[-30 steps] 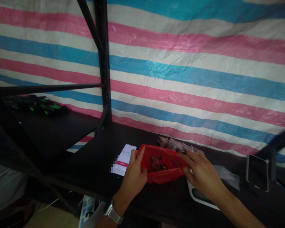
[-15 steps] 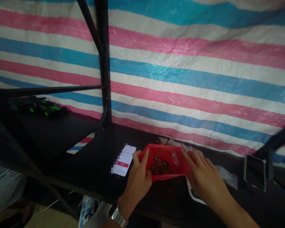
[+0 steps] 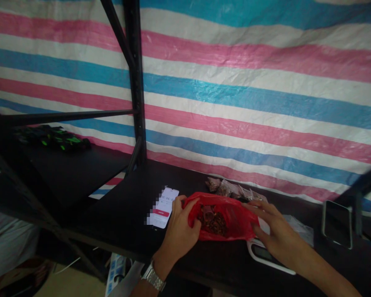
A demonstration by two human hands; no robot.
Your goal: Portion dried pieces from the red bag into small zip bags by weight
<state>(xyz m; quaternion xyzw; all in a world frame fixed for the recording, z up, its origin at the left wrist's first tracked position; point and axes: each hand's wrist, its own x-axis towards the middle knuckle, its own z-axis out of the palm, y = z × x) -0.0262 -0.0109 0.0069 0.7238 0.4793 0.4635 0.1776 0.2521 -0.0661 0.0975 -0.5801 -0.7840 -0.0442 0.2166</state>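
A red plastic bag [image 3: 235,210] is spread at the mouth between my two hands. Inside it lie small brown pieces [image 3: 218,225] and a small reddish-brown cup-like item [image 3: 208,213]. My left hand [image 3: 184,225] grips the left side of the bag's rim, thumb toward the inside. On the right rim, my right hand [image 3: 270,225] is closed on the plastic. Under and beside the right hand sits a white scale [image 3: 259,252] with a dark display, partly covered by the hand and forearm.
Left of the bag lies a phone [image 3: 165,208] with a timer on screen. Behind stand small filled clear bags [image 3: 225,187]. To the right are a flat clear bag [image 3: 299,229] and a dark, pale-rimmed device [image 3: 337,225]. Green-black toy cars [image 3: 62,139] rest on the left shelf.
My right hand has moved slightly right and down, and the bag's mouth has widened and sagged. More of the scale and of the small bags behind now shows.
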